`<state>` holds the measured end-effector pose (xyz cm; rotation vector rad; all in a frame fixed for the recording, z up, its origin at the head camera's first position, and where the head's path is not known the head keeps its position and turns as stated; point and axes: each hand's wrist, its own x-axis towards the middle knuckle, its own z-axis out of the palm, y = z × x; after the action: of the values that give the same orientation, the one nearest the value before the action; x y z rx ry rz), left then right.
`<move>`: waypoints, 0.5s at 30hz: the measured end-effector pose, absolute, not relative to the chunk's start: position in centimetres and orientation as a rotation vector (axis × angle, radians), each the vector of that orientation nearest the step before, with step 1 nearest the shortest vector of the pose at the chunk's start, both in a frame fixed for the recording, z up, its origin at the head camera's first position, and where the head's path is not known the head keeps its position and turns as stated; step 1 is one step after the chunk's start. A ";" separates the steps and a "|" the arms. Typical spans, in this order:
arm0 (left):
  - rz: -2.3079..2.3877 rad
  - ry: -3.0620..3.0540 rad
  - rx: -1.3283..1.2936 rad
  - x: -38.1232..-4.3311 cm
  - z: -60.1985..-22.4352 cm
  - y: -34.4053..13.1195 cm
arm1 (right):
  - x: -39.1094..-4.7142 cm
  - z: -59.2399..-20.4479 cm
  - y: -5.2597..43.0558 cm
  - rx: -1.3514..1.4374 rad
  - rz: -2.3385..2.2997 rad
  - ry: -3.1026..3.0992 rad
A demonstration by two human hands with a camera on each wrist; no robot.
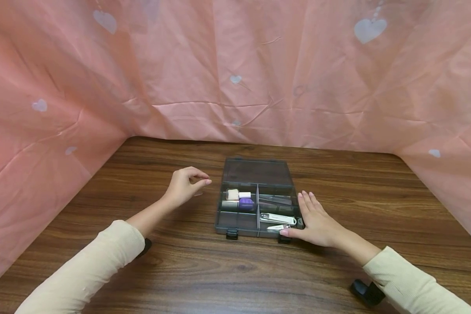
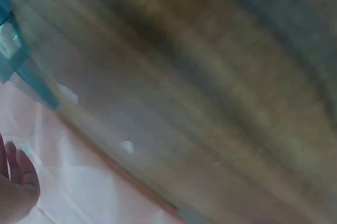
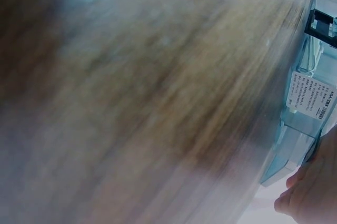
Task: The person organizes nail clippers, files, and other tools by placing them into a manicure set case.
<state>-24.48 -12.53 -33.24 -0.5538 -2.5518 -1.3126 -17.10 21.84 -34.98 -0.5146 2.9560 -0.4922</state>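
Note:
A dark translucent plastic organizer box (image 1: 235,218) stands on the table, its lid (image 1: 257,172) laid back behind it. In its left half lie a cream nail polish bottle (image 1: 232,194) with a white cap and a purple nail polish bottle (image 1: 246,203). The front right compartment holds a large nail clipper (image 1: 278,219) and a smaller nail clipper (image 1: 276,227). My right hand (image 1: 319,224) rests at the box's right side, fingers straight along it, thumb at the front edge. My left hand (image 1: 184,187) hovers left of the box, thumb near loosely bent fingers, no object visible between them.
Flat greyish strips (image 1: 274,200) lie in the back right compartment. Two black latches, one being the left latch (image 1: 232,234), hang at the box's front. A pink curtain (image 1: 259,87) with white hearts encloses the wooden table (image 1: 204,279) at the back and sides.

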 end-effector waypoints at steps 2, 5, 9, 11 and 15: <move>-1.336 -2.529 -0.498 -24.5 -33.6 -12.9 | -17.1 -35.0 21.8 -0.513 -0.489 2.957; -1.280 -2.504 -0.429 -24.5 -34.4 -13.4 | -17.1 -35.1 21.8 -0.513 -0.487 2.959; -1.241 -2.500 -0.406 -24.5 -35.3 -14.0 | -17.1 -35.0 21.8 -0.514 -0.492 2.957; -1.232 -2.509 -0.406 -24.5 -35.7 -14.2 | -17.1 -35.0 21.8 -0.514 -0.491 2.956; -1.200 -2.539 -0.401 -24.4 -36.3 -14.7 | -17.1 -35.0 21.8 -0.511 -0.486 2.955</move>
<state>-24.40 -14.68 -36.29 -0.4015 -2.5395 -1.1998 -17.12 21.84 -35.01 -0.5109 2.9546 -0.4865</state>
